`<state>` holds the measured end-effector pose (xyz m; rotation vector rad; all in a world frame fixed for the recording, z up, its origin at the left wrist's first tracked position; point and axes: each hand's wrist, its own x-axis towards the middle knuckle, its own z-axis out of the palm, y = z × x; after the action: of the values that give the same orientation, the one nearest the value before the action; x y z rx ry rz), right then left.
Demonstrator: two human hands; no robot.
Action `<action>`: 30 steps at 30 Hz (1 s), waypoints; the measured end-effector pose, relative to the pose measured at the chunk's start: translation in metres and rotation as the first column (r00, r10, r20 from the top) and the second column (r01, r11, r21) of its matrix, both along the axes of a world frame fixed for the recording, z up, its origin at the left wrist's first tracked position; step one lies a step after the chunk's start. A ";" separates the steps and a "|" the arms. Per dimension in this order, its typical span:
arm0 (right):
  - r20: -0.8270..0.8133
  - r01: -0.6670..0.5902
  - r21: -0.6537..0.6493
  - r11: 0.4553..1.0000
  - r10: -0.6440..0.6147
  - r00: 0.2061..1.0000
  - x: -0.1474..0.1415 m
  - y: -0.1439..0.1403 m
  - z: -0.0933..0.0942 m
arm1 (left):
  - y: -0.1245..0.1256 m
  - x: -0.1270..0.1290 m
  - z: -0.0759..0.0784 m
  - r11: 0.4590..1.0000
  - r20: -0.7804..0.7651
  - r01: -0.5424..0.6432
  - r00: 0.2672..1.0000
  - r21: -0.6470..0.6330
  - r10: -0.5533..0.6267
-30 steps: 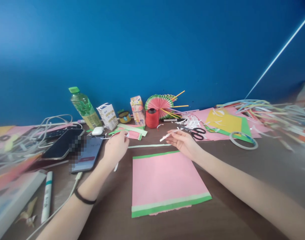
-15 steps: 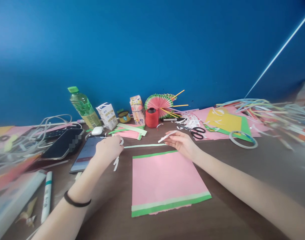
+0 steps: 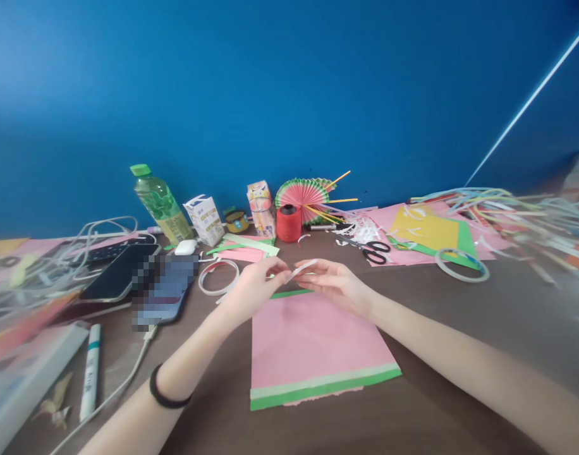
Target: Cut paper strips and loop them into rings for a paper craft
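Sheet (image 3: pixel 318 335): green near & far edges (image 3: pixel 318 391) done; strip (image 3: pixel 304 268) not down yet. R hand (image 3: pixel 346 285) pinches it; L hand (image 3: pixel 254 287) at its left end, grip unclear.

Wall (image 3: pixel 289 88) facing me: deep blue, a bit lighter upper L. Counter (image 3: pixel 451 354): dk. brown. Big sheet (image 3: pixel 318 341): plain pink w/ green edging top & btm, plus a pale-green stripe just above the btm band. Thin strip (image 3: pixel 304 267): white. Tape ring (image 3: pixel 202 278) at L: white too. Pleated fan (image 3: pixel 301 191): pink centre, green rim, yellow sticks (image 3: pixel 343 201). Spool (image 3: pixel 288 229): solid red thread, blk core. Bottle (image 3: pixel 161 205): green w/ green cap, yellowish label. Carton (image 3: pixel 205 221): white w/ gold & blue print. Scissors (image 3: pixel 375 259): blk handles. Marker (image 3: pixel 90 376): white, teal band. Wristband (image 3: pixel 169 397): plain blk.
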<state>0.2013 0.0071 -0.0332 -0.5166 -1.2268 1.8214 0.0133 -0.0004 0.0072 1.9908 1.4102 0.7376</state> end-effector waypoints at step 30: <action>0.529 0.335 0.233 0.913 -0.408 0.744 0.033 0.029 0.006 | -0.005 0.010 0.003 0.984 0.501 -0.014 0.859 -0.177 0.103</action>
<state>0.2339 0.0359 -0.0269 -1.2099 -1.4815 1.2652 0.0238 -0.0058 0.0101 1.4775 1.1673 1.0453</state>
